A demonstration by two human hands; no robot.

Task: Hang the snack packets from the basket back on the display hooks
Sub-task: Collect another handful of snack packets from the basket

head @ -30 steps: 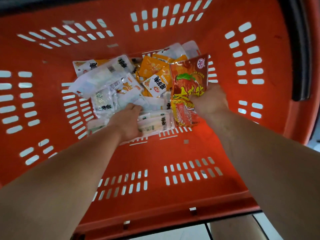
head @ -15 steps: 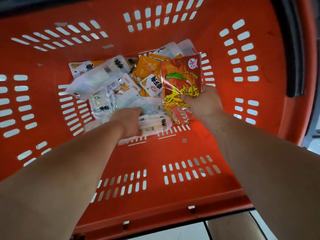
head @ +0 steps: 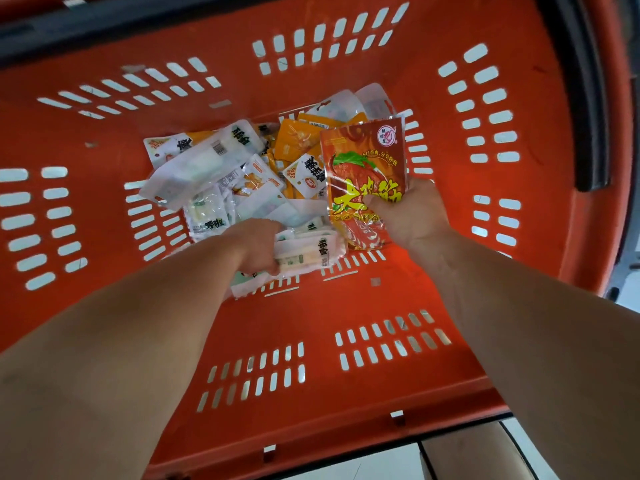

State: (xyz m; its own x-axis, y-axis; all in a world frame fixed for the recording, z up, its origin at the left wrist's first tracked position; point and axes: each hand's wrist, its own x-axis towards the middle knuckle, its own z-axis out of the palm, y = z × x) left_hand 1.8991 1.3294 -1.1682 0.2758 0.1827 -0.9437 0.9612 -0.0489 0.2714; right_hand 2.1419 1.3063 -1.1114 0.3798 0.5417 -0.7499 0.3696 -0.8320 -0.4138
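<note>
One red snack packet (head: 363, 161) is lifted clear of the pile, roughly upright, toward the right side of the orange basket (head: 346, 306). The right hand (head: 412, 216) pinches it low on its right edge, thumb across the yellow lettering on the front. Just left of it is the rest of the heap, orange packets (head: 298, 140) and a jumble of white packets (head: 207, 168) at the far end of the basket floor. The left hand (head: 258, 245) is on the near edge of that heap, curled over a white stick packet (head: 311, 254). Its fingertips are hidden, so I honestly can't tell if it's gripping. A black handle (head: 581, 98) runs along the right rim.
</note>
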